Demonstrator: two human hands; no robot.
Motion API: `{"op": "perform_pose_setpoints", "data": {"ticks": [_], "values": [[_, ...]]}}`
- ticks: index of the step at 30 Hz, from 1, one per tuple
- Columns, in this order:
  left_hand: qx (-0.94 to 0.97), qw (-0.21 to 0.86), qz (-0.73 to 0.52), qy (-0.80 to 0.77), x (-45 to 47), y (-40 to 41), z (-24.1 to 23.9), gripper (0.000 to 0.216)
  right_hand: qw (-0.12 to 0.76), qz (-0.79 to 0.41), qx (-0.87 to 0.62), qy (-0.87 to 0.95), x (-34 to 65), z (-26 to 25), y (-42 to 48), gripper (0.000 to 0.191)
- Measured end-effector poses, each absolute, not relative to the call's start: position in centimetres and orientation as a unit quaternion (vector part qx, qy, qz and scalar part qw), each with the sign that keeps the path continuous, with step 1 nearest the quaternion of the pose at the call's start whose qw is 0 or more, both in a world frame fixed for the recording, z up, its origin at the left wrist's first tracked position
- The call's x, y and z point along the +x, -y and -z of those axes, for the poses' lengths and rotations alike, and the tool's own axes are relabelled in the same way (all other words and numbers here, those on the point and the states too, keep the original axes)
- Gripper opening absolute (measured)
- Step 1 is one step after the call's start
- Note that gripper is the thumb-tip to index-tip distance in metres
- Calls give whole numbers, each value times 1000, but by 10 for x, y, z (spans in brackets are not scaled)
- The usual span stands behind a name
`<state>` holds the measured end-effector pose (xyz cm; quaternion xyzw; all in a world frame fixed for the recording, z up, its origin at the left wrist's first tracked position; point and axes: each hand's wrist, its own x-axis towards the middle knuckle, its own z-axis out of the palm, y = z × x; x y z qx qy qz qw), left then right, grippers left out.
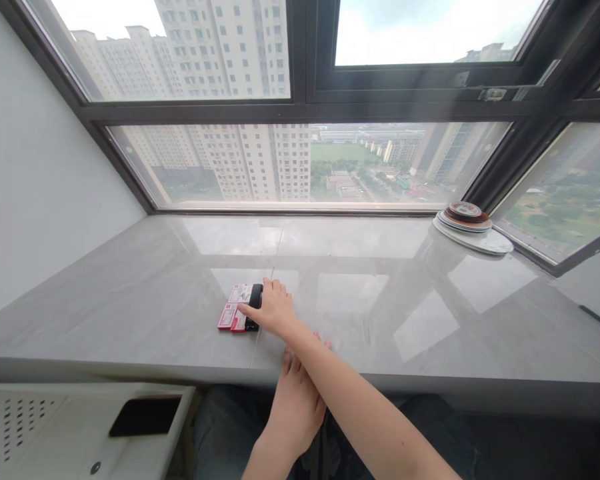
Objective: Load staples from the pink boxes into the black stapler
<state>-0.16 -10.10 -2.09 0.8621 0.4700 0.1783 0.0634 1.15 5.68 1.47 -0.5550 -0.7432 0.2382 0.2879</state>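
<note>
Several small red-and-white flat boxes (239, 293) lie side by side on the grey stone ledge. Against their right side is a black oblong object (255, 296), whose exact kind I cannot make out. My right hand (276, 308) is on this black object, with the thumb across it over the boxes and the fingers at its far right end. Part of the object is hidden under the hand. My left hand (296, 399) rests at the ledge's front edge, below my crossing right forearm. Its fingers are stretched out and partly covered by that forearm; nothing shows in it.
Stacked plates (473, 235) stand at the back right corner by the window. Dark window frames (300, 112) border the ledge (360, 340). Below its front edge at left is a white plastic surface (55, 447) with a black phone-like slab (145, 417).
</note>
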Motion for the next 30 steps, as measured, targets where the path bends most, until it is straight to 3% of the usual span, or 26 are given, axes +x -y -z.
{"op": "perform_pose_setpoints", "data": {"ticks": [5, 11, 16, 20, 27, 30], "values": [[840, 138, -210, -482, -10, 101, 1, 58, 252, -195, -547, 774, 38, -13, -65, 36], [758, 139, -295, -565, -2, 61, -1, 30, 305, -155, -544, 767, 153, -7, -42, 50], [796, 73, -271, -537, 15, 26, 17, 48, 372, -116, -582, 714, 171, 1, -25, 39], [810, 72, -252, -524, 14, 7, 22, 49, 431, -93, -616, 653, 153, 2, -31, 29], [799, 52, -255, -543, 12, -6, 23, 45, 695, -334, -546, 328, 184, 3, -50, 41], [797, 50, -259, -544, 14, -4, 23, 45, 716, -473, -470, 207, 208, 10, -44, 41]]}}
